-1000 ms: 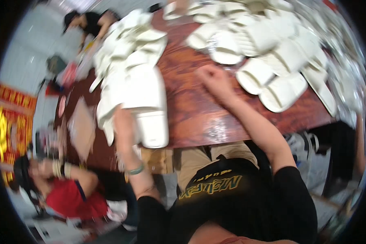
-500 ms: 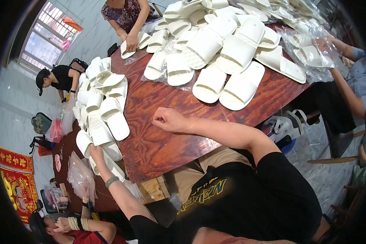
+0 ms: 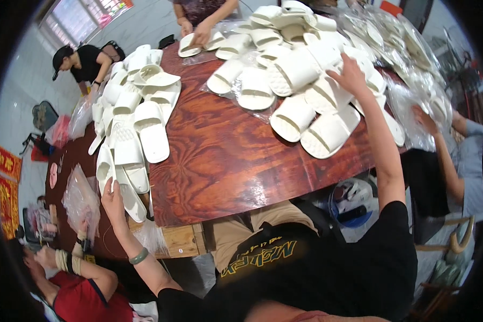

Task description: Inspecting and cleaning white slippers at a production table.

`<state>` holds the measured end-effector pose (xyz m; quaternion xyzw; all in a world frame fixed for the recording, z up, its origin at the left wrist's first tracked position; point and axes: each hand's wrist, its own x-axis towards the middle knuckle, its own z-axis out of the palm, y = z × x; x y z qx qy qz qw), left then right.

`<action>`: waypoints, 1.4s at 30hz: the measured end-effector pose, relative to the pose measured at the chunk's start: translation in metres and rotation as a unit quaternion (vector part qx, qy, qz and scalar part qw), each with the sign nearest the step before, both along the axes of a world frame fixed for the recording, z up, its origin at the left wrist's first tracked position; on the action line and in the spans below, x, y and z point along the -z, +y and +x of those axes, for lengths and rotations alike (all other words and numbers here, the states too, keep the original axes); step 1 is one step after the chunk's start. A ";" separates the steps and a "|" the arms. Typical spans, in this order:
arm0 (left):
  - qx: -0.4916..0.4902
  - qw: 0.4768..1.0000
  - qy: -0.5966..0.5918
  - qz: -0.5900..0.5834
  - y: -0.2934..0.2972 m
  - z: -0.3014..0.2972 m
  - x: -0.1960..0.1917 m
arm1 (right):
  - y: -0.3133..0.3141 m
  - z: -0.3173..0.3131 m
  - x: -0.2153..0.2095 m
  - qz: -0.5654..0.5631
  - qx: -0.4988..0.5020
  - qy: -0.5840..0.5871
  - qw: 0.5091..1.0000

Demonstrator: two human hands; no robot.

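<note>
My left hand pinches the near end of a white slipper at the edge of the left pile. More white slippers are heaped just beyond it. My right hand is stretched over the larger heap on the right, thumb and fingers apart, against a white slipper with no grip on it that I can see. Nearer to me, a pair of white slippers lies with toes toward me on the reddish-brown wooden table.
Across the table a person's hands handle slippers. At the right another person's hand touches clear plastic bags. Two people work on the left, near a plastic bag. A wooden box sits under the table edge.
My right hand has gone from a curled pose above the bare table to the right heap, its fingers now spread. My left hand stays at the left pile; the slipper there has tipped more upright.
</note>
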<state>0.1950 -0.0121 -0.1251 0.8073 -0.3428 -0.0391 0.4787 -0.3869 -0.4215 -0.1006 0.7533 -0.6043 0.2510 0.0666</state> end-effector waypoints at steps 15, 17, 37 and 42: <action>0.076 0.993 0.086 -0.001 0.010 -0.085 -0.012 | -0.053 0.032 -0.024 0.492 -0.301 -0.046 0.815; 0.099 0.993 0.055 -0.026 0.011 -0.090 -0.006 | -0.050 0.020 -0.032 0.472 -0.248 -0.179 0.827; 0.389 0.913 0.093 0.087 -0.005 -0.213 0.015 | 0.250 0.169 -0.026 0.576 -0.270 -0.631 0.445; 0.288 0.947 0.126 0.068 -0.029 -0.199 0.026 | 0.261 0.225 0.014 0.557 -0.290 -0.665 0.405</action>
